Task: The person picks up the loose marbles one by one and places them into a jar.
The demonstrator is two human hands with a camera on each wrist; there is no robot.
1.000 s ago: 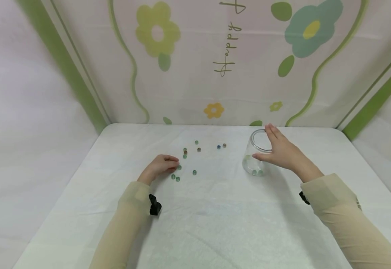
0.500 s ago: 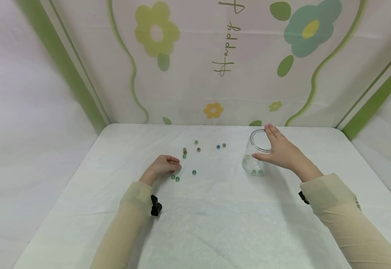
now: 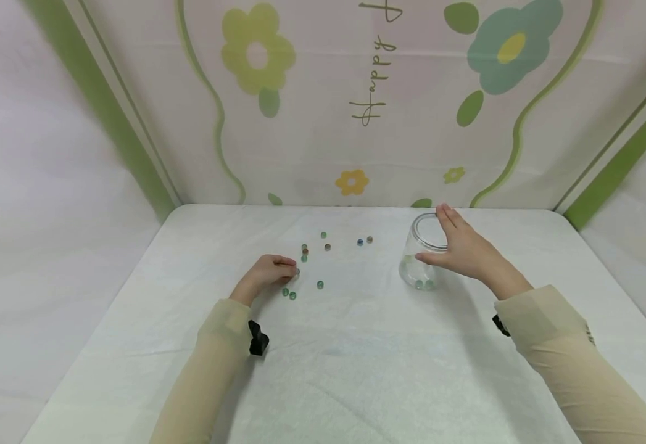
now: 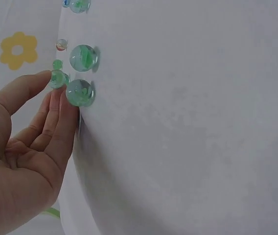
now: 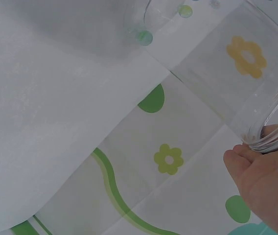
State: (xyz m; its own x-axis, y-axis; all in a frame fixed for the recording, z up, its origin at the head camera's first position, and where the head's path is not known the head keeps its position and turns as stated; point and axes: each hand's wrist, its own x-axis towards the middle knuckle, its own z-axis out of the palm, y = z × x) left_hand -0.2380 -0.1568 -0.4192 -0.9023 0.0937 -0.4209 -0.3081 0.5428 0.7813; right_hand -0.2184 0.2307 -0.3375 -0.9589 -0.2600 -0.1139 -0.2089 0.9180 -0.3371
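At the left of the marble group, my left hand (image 3: 267, 274) pinches a green marble (image 4: 57, 79) between thumb and fingertips. Two green marbles (image 3: 292, 295) lie just below that hand; they look large beside the fingers in the left wrist view. On the right, a clear glass jar (image 3: 409, 262) stands on the table with several marbles (image 3: 419, 284) at its bottom. My right hand (image 3: 469, 253) holds it by the rim, thumb on the near side and fingers on the far side. In the right wrist view only part of the jar's mouth shows.
Between the hands lie more loose marbles: a single green marble (image 3: 320, 285), a brown marble (image 3: 327, 246), a blue marble (image 3: 360, 242) beside another brown one, and several clustered farther back. A white cloth covers the table (image 3: 356, 370). A flower-printed curtain (image 3: 311, 123) hangs behind.
My left fingertips have closed on the green marble, and it has shifted slightly away from me with them. The right hand and the jar have stayed in place.
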